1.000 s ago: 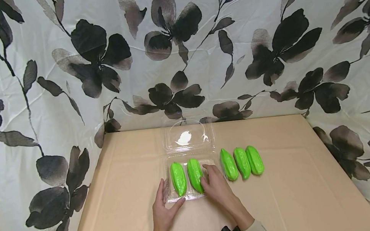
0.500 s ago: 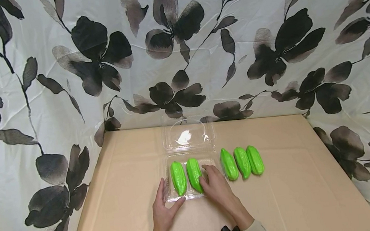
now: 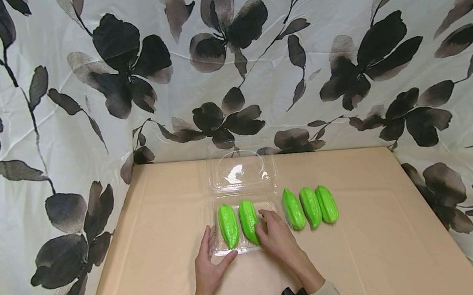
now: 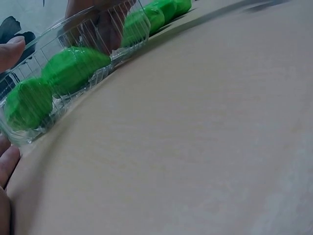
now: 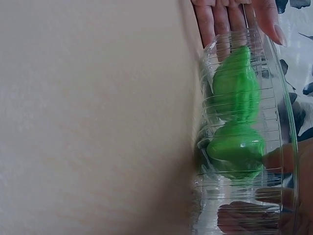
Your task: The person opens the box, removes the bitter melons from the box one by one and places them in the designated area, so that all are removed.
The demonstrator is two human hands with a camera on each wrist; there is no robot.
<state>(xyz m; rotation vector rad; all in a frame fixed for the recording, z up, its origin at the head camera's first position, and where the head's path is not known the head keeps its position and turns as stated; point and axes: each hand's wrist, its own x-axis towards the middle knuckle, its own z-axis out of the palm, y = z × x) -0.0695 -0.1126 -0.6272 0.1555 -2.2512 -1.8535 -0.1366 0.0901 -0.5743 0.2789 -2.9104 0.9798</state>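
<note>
Right hand [image 3: 279, 238] reaches into the clear box [image 3: 246, 250], thumb and fingers loosely bent, all of it seemingly along the near flank of the second vegetable [image 3: 248, 222]; the right wrist view shows one fingertip meeting its side, but no grip closed round it. Left hand [image 3: 209, 269] spreads thumb from fingers at the left front corner of the box, fairly straight, steadying the wall rather than clenching it. First vegetable [image 3: 229, 226] lies lengthwise in the box to the left, free of both hands; second lies just beside it. Three vegetables [image 3: 311, 207] wait outside on the table [image 3: 146, 276], right of the box, set in a row. Lid [image 3: 241, 169] stands open at the far side. Step in hand, as I judge it: seating the second vegetable in the box. Next move would seem to call for drawing the right fingers clear without rolling it, then reaching over to the nearest of the row; space remains on the right of the box, and the left hand's brace looks worth keeping, the plastic being light. Against the frame a second ago: hands, vegetables and box keep their arrangement; only the head view tilts slightly, the flowered cloth [image 3: 276, 113] shifting with it.
</note>
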